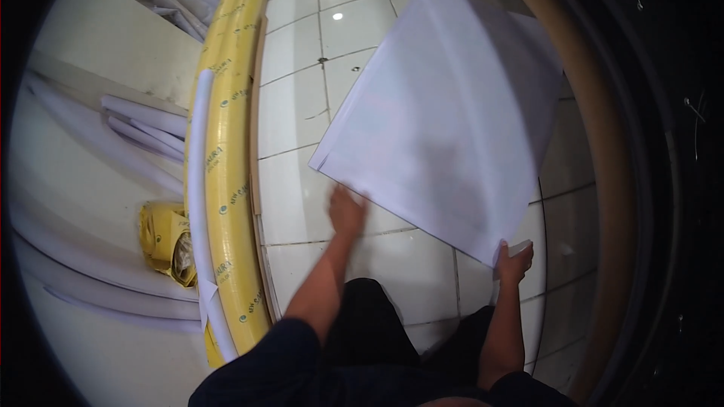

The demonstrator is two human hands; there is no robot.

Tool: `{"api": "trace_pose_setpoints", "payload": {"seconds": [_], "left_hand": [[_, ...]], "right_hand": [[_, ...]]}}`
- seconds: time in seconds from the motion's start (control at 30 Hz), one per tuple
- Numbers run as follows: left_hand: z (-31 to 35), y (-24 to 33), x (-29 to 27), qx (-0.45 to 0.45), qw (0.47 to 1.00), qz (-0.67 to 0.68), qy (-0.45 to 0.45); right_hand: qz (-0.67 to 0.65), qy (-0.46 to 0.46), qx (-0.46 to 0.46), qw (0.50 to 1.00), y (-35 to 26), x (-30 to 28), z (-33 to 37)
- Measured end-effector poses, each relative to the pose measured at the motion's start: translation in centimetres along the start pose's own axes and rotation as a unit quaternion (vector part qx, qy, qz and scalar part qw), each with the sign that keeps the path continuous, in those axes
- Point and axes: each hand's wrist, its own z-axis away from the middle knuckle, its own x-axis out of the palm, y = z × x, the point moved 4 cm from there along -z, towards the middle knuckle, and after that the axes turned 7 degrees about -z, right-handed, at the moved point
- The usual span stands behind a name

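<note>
A large white sheet of paper [430,120] spreads out over the tiled floor in front of me, its far right part bent and shaded. My right hand [514,262] pinches its near right corner between thumb and fingers. At the near left edge of the sheet, my left hand [348,211] is closed, with the fingertips at the paper's border; it is slightly smeared by motion. Along the sheet's left side runs a narrow doubled strip, perhaps a fold or a second layer.
Long yellow wrapped rolls [234,143] lie along my left, with a thin white roll [200,143] against them. Farther left are several loose white rolls [143,117] and a crumpled yellow wrapper [166,241]. A curved brown edge [603,143] bounds the right side. White floor tiles [294,128] lie beneath.
</note>
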Motion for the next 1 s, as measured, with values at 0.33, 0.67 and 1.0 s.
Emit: {"api": "trace_pose_setpoints", "payload": {"seconds": [0.33,0.67,1.0], "left_hand": [[-15.5,-8.1,1.0,-0.084,0.994,0.026,-0.069],[4.8,-26.3,2.0,-0.111,0.974,0.194,-0.029],[16.0,-32.0,1.7,-0.237,0.947,0.188,-0.111]], "right_hand": [[-0.024,-0.037,0.018,0.999,-1.3,0.2,1.5],[-0.074,-0.055,-0.097,0.991,0.2,3.1,0.0],[-0.162,-0.038,-0.168,0.972,0.5,3.0,0.3]]}}
